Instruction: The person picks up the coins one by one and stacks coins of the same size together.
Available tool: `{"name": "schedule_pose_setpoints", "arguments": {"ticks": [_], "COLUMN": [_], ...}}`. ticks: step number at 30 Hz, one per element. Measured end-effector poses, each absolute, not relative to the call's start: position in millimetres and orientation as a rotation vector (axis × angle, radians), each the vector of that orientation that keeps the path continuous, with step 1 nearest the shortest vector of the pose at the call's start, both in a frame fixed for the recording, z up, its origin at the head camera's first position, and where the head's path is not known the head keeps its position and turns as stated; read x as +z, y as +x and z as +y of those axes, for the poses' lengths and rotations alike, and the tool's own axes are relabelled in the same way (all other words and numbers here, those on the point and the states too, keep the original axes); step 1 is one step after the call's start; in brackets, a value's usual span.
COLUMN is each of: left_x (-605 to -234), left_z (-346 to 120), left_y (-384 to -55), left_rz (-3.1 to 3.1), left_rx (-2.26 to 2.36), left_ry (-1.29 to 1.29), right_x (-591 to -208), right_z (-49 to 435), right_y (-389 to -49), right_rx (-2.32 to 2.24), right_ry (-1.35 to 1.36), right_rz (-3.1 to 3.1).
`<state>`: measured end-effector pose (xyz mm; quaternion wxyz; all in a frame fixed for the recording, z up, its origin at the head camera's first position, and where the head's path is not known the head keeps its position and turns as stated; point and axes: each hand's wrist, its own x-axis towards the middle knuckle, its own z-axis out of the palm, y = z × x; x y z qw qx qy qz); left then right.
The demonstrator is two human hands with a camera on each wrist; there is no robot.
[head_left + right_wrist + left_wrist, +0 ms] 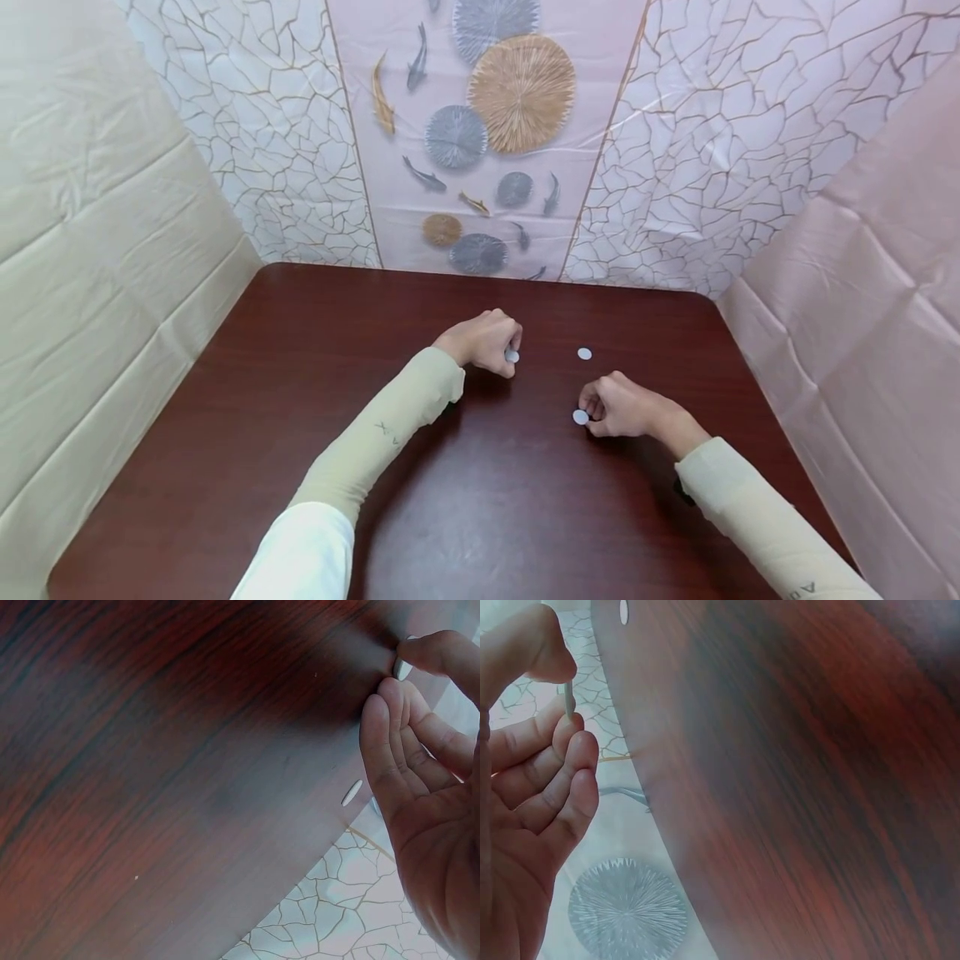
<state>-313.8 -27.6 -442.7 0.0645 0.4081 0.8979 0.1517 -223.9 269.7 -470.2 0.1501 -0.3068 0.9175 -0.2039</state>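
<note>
Between the thumb and fingertip of my left hand (486,340) is a small flat white disc (512,356), held over the far middle of the table. The left wrist view shows that disc (569,699) edge-on, the other fingers curled beside it. Nearer and to the right, my right hand (626,407) pinches a second white disc (581,417) low at the tabletop. The right wrist view has this disc (404,669) tilted between thumb and fingers. A third white disc (584,353) lies flat on the table, beyond the right hand and to the right of the left.
The dark red-brown wooden table (225,467) has rounded far corners. Behind it hangs a patterned backdrop (300,125) with cracked-stone print, fish and round leaves. Pale creased cloth (82,250) walls the left side, and pinkish cloth (862,317) the right.
</note>
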Motion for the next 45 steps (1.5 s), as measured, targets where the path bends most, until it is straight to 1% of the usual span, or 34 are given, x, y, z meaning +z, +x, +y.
{"name": "schedule_pose_setpoints", "arguments": {"ticks": [8, 18, 24, 35, 45], "left_x": [-440.2, -443.0, -446.1, -468.7, -478.8], "left_z": [-35.6, -43.4, -40.1, -36.7, -35.9], "left_y": [-300.8, -276.9, -260.5, -237.5, -227.6], "left_rz": [2.679, 2.66, 2.679, 2.752, 2.793], "left_rx": [0.433, 0.463, 0.401, 0.422, 0.471], "left_ry": [1.215, 1.189, 1.183, 1.129, 1.044], "right_x": [-468.6, -470.7, -471.0, -471.0, -469.9], "right_z": [270.7, 269.4, 270.2, 271.3, 270.0], "right_y": [-223.9, -225.2, -225.2, -226.3, -225.4], "right_rx": [-0.593, -0.615, -0.61, -0.612, -0.602], "right_ry": [-0.878, -0.888, -0.89, -0.907, -0.869], "right_rz": [2.626, 2.631, 2.628, 2.625, 2.622]}}
